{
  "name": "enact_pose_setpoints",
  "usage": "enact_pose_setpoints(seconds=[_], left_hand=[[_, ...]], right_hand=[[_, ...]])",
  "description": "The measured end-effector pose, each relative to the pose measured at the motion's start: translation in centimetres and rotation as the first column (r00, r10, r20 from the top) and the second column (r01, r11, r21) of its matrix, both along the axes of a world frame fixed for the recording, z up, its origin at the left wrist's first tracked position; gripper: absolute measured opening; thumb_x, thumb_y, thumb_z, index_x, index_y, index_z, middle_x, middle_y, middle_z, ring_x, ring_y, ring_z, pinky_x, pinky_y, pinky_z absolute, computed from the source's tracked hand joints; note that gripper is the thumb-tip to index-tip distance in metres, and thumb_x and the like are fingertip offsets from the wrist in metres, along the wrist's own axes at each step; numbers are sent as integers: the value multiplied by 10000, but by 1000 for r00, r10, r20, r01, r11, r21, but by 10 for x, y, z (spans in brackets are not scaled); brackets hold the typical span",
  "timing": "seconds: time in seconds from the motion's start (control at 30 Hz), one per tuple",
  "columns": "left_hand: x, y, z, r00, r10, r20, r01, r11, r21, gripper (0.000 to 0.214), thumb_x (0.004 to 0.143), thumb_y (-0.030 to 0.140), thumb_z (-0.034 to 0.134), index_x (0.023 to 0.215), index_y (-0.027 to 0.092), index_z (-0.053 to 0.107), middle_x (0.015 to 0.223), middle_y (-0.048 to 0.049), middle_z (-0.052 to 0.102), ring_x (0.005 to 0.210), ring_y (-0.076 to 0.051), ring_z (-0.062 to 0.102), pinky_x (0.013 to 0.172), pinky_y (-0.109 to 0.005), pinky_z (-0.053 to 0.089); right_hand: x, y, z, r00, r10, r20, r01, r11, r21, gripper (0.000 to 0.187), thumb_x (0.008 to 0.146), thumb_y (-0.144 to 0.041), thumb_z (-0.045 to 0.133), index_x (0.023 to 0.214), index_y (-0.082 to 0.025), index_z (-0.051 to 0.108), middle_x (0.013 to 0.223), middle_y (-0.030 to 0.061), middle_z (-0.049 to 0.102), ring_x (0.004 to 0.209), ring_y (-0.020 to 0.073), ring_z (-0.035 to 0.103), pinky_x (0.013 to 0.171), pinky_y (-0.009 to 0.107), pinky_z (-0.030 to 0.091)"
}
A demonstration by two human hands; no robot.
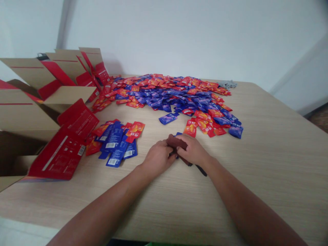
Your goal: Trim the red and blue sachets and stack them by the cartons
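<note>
Head view: a pale wood-grain table (269,136) stretches back to a plain whitish wall (179,37), its far right corner rounded, the front strip bare beneath the forearms. Two hands work near the middle. The right hand (193,147) is clamped on one dark brown item (176,141) (soft-looking, perhaps cloth), which lies between both hands just in front of the packets; the left hand (159,155) touches it with bent fingers, though whether it grips cannot be told. One heap of packets (169,97), red-orange and blue-purple, spreads along the back, too many to count. One blue packet (168,118) lies just in front of it. Left of the hands is one smaller pile (112,143), overlapping, with four barcode patches showing on its blue packets. At least three open cardboard boxes (71,94), printed red, crowd the left side. One crumpled grey item (227,84) rests at the heap's far right end.
</note>
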State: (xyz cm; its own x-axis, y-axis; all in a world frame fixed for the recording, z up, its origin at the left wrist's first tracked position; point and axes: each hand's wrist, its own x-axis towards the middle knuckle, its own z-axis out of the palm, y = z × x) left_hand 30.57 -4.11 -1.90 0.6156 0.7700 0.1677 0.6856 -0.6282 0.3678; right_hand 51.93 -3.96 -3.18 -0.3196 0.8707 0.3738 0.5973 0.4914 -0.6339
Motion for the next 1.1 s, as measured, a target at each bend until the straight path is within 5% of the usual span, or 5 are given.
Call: enact_pose_setpoints(seconds=[0.47, 0.6, 0.83, 1.1], left_hand=[[2, -2, 2, 1000, -9, -4, 9, 1000, -3, 205, 999, 367, 684, 1064, 237, 829, 1134, -97, 701, 1098, -261, 658, 1031, -400, 540], [3, -2, -1, 1000, -4, 23, 4, 1000, -6, 190, 994, 359, 691, 1043, 239, 830, 1141, -93, 700, 1100, -256, 662, 1031, -395, 543], [1, 2, -5, 995, -26, 98, 29, 999, -28, 117, 965, 314, 731, 971, 235, 818, 1141, -77, 724, 1118, -246, 670, 1020, -377, 542], [1, 2, 0, 998, -31, 63, 34, 998, -46, 170, 998, 351, 694, 1006, 240, 823, 1112, -83, 722, 1081, -244, 677, 1006, -379, 543]], right_hand=[[14, 14, -16, 919, -360, 163, 357, 933, 44, 454, 930, -238, 616, 1376, -217, 693, 1313, 144, 717, 1185, 325, 683, 1052, 479, 549], [10, 8, -8, 935, -307, 178, 305, 952, 37, 440, 926, -249, 622, 1356, -211, 704, 1256, 137, 715, 1127, 314, 686, 1008, 451, 554], [1, 1, 4, 992, -39, 121, 40, 999, -11, 386, 835, -154, 628, 1196, -235, 738, 1070, 59, 732, 988, 248, 677, 887, 363, 540], [9, 12, -12, 971, -204, 127, 205, 979, 4, 419, 893, -238, 642, 1305, -247, 717, 1263, 99, 756, 1146, 296, 695, 1025, 454, 547]])
